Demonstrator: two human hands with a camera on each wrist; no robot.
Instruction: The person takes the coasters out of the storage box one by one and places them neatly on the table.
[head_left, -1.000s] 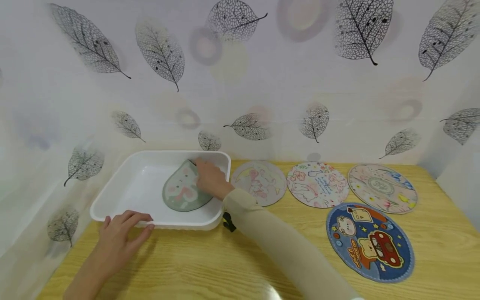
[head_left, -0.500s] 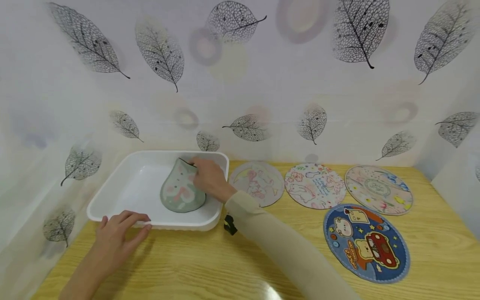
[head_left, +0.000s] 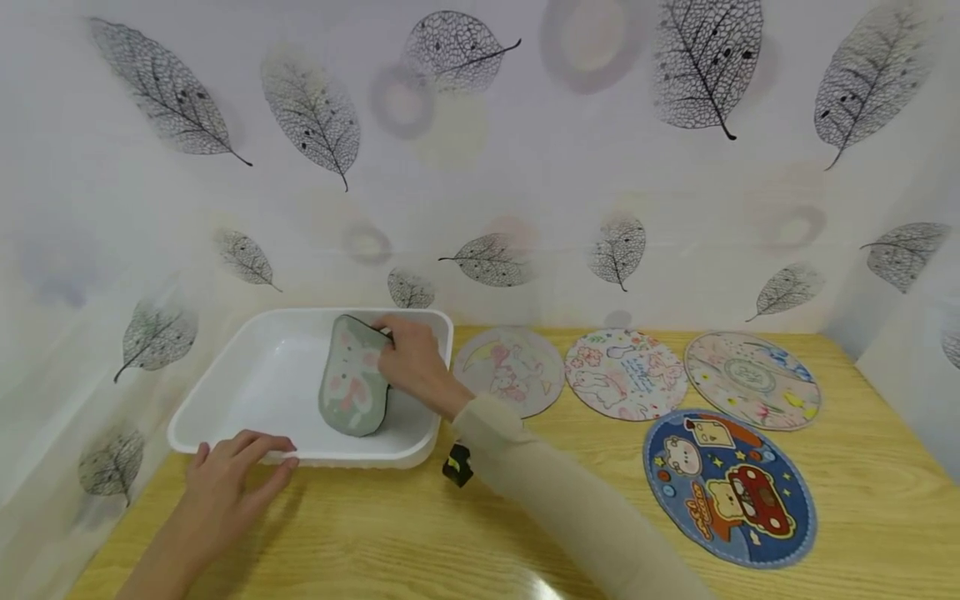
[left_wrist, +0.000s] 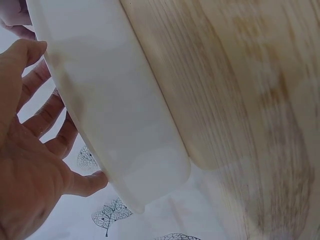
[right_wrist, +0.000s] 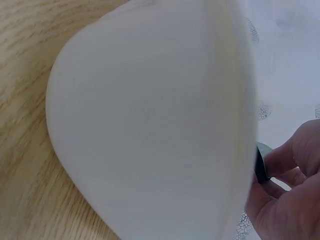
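Note:
In the head view a white plastic basin [head_left: 247, 379] stands at the left of the table. My left hand [head_left: 232, 483] holds its front rim, with fingers over the edge and thumb in front; the left wrist view has the thumb against the outer side of the rim. Inside the basin, my right hand [head_left: 416, 358] pinches the right edge of a grey-green round mat [head_left: 352, 383] with a pink and white cartoon print. The mat is bent and raised on edge, showing a dark edge. In the right wrist view the basin wall hides most of the mat.
Three pale printed round mats, a moon one [head_left: 517, 371], a rabbit one [head_left: 626, 375] and a floral one [head_left: 753, 379], lie in a row right of the basin. A blue bear mat [head_left: 727, 487] lies in front of them. A leaf-print cloth [head_left: 555, 183] hangs behind.
The right hand has lifted the green mat's right side, and the mat has gone from nearly flat to bent and tilted up, shifting slightly left. The left hand has stayed on the rim.

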